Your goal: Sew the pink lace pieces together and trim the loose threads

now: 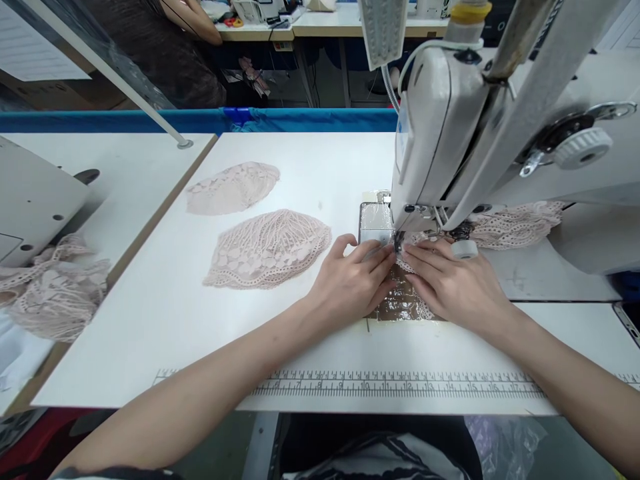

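Observation:
Pale pink lace fabric [424,308] lies under the needle area of a white sewing machine [425,133], mostly hidden by my hands. My left hand [356,277] is at the left of the presser foot [399,241], thumb and fingertips drawn together at the lace edge. From the right, my right hand [453,277] holds the lace down, its fingers close together and the thumb toward the front. Beneath the lace is a shiny brown taped patch [393,303]. Two cut lace pieces, one nearer [267,250] and one farther [233,189], lie flat to the left.
More lace [517,225] is bunched under the machine arm at right. A printed ruler [367,385] runs along the white table's front edge. At left are another machine [37,200] and a lace heap [60,287]. Beyond the blue cloth edge [320,120] is a person [155,47].

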Motion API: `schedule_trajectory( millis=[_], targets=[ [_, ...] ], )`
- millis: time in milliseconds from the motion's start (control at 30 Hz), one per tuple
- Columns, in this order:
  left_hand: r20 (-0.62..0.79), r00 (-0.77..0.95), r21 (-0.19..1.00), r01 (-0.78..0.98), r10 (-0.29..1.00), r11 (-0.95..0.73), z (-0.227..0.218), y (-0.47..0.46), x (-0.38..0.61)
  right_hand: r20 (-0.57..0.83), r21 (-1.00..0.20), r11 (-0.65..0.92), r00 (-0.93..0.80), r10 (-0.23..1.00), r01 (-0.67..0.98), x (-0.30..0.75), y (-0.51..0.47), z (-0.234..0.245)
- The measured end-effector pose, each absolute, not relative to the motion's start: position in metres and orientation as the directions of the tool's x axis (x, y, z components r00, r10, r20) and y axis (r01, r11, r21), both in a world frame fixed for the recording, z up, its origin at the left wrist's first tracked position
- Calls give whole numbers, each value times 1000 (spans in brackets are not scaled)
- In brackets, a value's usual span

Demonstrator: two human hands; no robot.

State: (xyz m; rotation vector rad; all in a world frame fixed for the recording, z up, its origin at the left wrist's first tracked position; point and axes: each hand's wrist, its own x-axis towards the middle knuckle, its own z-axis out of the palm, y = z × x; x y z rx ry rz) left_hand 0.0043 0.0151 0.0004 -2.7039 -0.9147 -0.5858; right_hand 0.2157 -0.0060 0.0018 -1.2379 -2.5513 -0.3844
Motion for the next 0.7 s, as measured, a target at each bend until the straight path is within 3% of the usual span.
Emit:
schedule_trajectory(
  millis=[700],
  targets=[
    [411,727,-68,626,550,-777,0,17,4,333,147,553,-568,753,820,215,-3,0]
  ],
)
